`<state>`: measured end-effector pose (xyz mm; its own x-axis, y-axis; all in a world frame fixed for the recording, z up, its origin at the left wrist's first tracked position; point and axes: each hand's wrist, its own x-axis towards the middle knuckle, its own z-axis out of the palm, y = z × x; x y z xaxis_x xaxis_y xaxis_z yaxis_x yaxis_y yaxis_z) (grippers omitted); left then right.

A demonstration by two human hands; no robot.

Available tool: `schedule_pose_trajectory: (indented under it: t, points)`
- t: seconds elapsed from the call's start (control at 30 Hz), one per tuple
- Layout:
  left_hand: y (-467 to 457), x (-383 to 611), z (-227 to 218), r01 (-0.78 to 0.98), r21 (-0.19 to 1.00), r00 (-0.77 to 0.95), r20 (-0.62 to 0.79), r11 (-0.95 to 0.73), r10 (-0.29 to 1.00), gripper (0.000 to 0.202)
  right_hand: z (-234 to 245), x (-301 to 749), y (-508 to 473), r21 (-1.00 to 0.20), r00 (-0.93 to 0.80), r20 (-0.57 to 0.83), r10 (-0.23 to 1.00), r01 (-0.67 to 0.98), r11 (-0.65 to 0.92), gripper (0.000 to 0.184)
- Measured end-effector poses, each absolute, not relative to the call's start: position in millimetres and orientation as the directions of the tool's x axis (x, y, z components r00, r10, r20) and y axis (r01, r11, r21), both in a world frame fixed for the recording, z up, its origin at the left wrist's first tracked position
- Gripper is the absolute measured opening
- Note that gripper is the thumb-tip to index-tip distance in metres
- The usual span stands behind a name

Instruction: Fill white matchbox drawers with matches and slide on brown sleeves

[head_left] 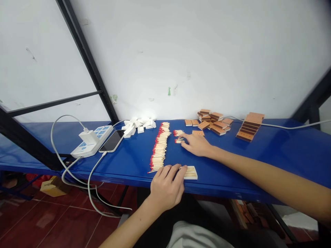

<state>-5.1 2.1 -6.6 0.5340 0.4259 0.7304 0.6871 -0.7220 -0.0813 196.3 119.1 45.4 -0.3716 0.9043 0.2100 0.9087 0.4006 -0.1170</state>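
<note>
A long row of red-tipped matches [160, 147] lies on the blue table [284, 151]. My left hand [167, 186] rests at the near edge with its fingers curled onto an open matchbox tray [190, 172] filled with matches. My right hand [198, 144] lies palm down further back, fingertips pinching at a small bunch of loose matches [179, 136]. What the fingertips hold is hidden.
Brown matchbox sleeves lie in a heap [213, 123] and a stack [249, 126] at the back right. White inner trays [138, 124] are piled at back centre. A phone [112, 141], power strip [91, 142] and cables sit left.
</note>
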Motion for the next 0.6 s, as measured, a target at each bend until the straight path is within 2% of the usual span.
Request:
schedule_pose_trajectory:
  t: [0.6]
  points:
    - [1.8, -4.8, -7.2, 0.684, -0.072, 0.533, 0.729, -0.726, 0.429, 0.038, 43.7, 198.1, 123.8, -0.128, -0.389, 0.195, 0.900, 0.900, 0.416, 0.047]
